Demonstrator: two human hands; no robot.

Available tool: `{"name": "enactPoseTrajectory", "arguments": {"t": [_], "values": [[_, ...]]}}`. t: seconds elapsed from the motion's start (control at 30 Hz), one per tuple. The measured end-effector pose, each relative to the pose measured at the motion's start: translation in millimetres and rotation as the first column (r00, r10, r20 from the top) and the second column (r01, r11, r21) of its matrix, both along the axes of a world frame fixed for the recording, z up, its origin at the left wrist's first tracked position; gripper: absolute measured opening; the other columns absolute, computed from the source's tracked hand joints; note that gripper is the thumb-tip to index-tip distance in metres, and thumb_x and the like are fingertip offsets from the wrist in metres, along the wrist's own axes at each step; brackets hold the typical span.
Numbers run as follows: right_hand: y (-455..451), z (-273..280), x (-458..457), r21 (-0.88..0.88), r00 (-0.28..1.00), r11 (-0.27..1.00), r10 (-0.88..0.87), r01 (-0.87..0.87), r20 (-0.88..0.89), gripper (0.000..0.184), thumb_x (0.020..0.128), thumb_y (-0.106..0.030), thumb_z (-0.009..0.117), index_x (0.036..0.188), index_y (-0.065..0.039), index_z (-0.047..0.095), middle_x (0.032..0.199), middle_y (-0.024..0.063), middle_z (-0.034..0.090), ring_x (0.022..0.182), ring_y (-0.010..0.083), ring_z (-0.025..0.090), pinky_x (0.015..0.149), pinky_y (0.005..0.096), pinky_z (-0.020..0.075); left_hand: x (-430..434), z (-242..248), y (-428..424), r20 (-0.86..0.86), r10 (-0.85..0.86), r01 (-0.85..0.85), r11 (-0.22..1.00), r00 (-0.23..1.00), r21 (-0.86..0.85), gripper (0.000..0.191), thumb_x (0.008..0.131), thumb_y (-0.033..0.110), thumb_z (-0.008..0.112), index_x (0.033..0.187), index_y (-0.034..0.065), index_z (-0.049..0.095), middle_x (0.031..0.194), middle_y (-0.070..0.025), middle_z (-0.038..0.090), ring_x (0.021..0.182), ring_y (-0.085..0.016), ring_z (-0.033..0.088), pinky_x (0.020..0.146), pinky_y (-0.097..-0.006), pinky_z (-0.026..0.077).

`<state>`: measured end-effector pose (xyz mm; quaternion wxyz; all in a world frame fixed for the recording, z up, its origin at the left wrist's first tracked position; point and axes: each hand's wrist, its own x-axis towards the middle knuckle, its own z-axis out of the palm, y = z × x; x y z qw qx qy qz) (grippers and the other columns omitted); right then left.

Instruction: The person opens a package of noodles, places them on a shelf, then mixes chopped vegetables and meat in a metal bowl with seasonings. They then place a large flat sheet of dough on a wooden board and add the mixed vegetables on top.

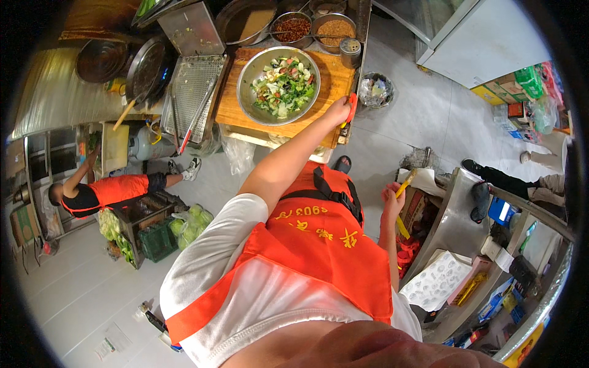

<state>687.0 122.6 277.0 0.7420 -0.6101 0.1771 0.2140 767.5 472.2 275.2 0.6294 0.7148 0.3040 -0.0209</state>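
Observation:
A large steel bowl point(246, 94) of chopped greens with red pieces point(285, 83) rests on a wooden board point(228, 106) in front of me. My left hand point(339, 112) is at the board's right edge, closed around a red-handled thing point(353, 106), perhaps scissors; its working end is hidden. Off to the right, my right hand point(392, 200) grips a long, flat yellow thing point(407, 181) that shows above and below the fingers. What it is I cannot tell. A metal shaker point(350, 49) stands at the board's far right corner.
Pans of chilli point(293, 28) and crumbs point(338, 31) stand behind the bowl. Left are a perforated tray point(191, 92) with tongs point(198, 115) and a wok point(146, 71). A bin point(376, 90) and steel counter point(444, 214) are right. A co-worker point(115, 186) stands left; others' legs point(511, 179) show right.

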Motion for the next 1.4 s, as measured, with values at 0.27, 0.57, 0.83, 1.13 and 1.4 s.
{"name": "enactPoseTrajectory", "arguments": {"t": [0.27,0.57,0.83,1.13,1.4], "values": [[10.5,7.3,15.6,-0.013,0.998,0.999,0.042,-0.042,0.043,0.023,0.089,0.001,0.048,0.111,-0.002,0.051,0.099,0.0096,0.059,0.078,0.0180,0.061,0.072,0.0332,0.0517,7.3,-5.9,10.4,0.003,0.031,-0.031,0.984,1.000,0.174,0.044,0.094,0.034,0.035,0.099,-0.0016,0.060,0.099,-0.0275,0.063,0.098,-0.043,0.058,0.085,-0.0465,0.044],[3.0,-11.4,15.4,-0.023,0.998,0.998,0.062,-0.061,0.027,0.025,0.087,0.001,0.050,0.111,-0.005,0.052,0.100,0.0068,0.061,0.077,0.0165,0.061,0.072,0.0305,0.0531,-33.9,65.2,-34.5,0.048,-0.012,-0.003,0.957,0.999,0.289,0.047,0.098,0.039,0.031,0.116,0.0009,0.051,0.109,-0.0282,0.059,0.103,-0.046,0.054,0.089,-0.0494,0.042],[9.5,9.5,23.1,0.011,0.991,0.997,0.080,-0.081,0.107,0.021,0.090,-0.002,0.052,0.110,-0.001,0.051,0.098,0.0082,0.060,0.077,0.0165,0.061,0.070,0.0303,0.0523,-201.4,90.6,46.3,0.218,0.428,-0.476,0.834,0.877,0.279,0.027,0.095,0.020,0.048,0.110,0.0003,0.058,0.087,-0.0080,0.062,0.073,-0.013,0.056,0.066,-0.0282,0.048],[71.2,55.6,49.8,-0.003,0.949,0.961,0.274,-0.276,0.154,0.024,0.094,-0.009,0.053,0.116,0.002,0.051,0.101,0.0119,0.060,0.079,0.0170,0.061,0.075,0.0309,0.0536,-208.9,95.4,116.1,0.089,0.793,-0.798,0.601,0.602,0.039,0.044,0.097,0.032,0.045,0.126,-0.0011,0.050,0.108,-0.0093,0.060,0.077,-0.016,0.062,0.063,-0.0266,0.049],[170.0,99.9,37.7,0.131,0.837,0.832,0.513,-0.540,0.189,0.026,0.097,-0.009,0.048,0.121,0.001,0.049,0.105,0.0106,0.059,0.083,0.0167,0.062,0.076,0.0305,0.0536,-214.3,96.6,126.1,0.075,0.731,-0.735,0.678,0.678,0.025,0.044,0.097,0.031,0.047,0.128,0.0007,0.048,0.111,-0.0077,0.062,0.076,-0.014,0.062,0.063,-0.0264,0.047]]}}
